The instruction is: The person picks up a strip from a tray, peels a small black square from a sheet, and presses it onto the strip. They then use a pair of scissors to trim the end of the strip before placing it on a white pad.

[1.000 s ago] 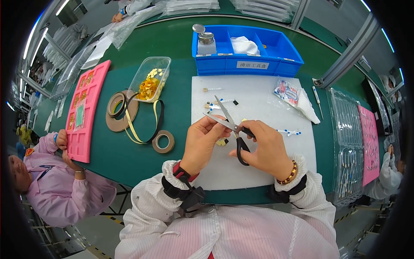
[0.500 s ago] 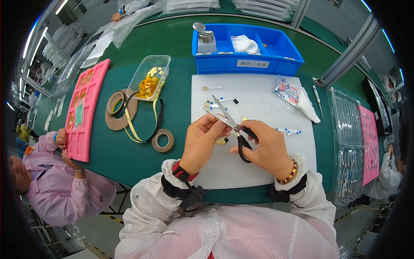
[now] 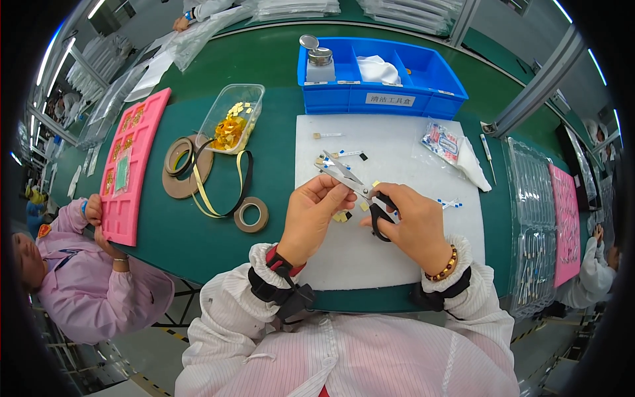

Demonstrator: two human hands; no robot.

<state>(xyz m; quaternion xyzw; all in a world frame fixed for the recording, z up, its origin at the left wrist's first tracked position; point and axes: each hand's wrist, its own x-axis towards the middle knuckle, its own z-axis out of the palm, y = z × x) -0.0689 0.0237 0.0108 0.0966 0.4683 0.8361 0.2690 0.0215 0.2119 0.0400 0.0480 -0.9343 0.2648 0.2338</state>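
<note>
Scissors, black-handled w/ steel blades (image 3: 354,185), sit in right hand (image 3: 413,225): fingers thru the loops, closed round the handles, blades parted and pointing up-left over the white paper work mat (image 3: 397,264). Left hand (image 3: 317,215) is curled, thumb + fingertips pinched at the blade pivot area, on what looks like a small yellow foil piece (image 3: 362,206); too small to confirm exact grip.

Head view, handling notes:
- Foil piece: judged v. light, thin, floppy, creases easily. Best held by the edge w/ fingertip pinch, close to the cut line so it doesn't flap.
- Scissors: stiff, light, sharp tips; hold by the loops only, keep the left fingertips clear of the blades.
- More yellow bits (image 3: 340,216) lie on the mat just under left hand, and small blue-white strips (image 3: 448,202) just right of right hand. All would likely shift w/ a sleeve brush.

Around:
- Clear plastic tub of yellow foil chips (image 3: 231,119) up-left on green table (image 3: 278,66).
- Brown tape rolls (image 3: 251,214) + yellow strip loop (image 3: 218,192) beside it.
- Blue plastic bin (image 3: 380,83) behind the mat, metal-capped dispenser bottle (image 3: 321,63) in its left compartment.
- Clear bag w/ white cloth (image 3: 456,152) on mat's right corner.
- Pink moulded tray (image 3: 132,165) far left, a co-worker's hand (image 3: 92,210) touching its edge.
</note>
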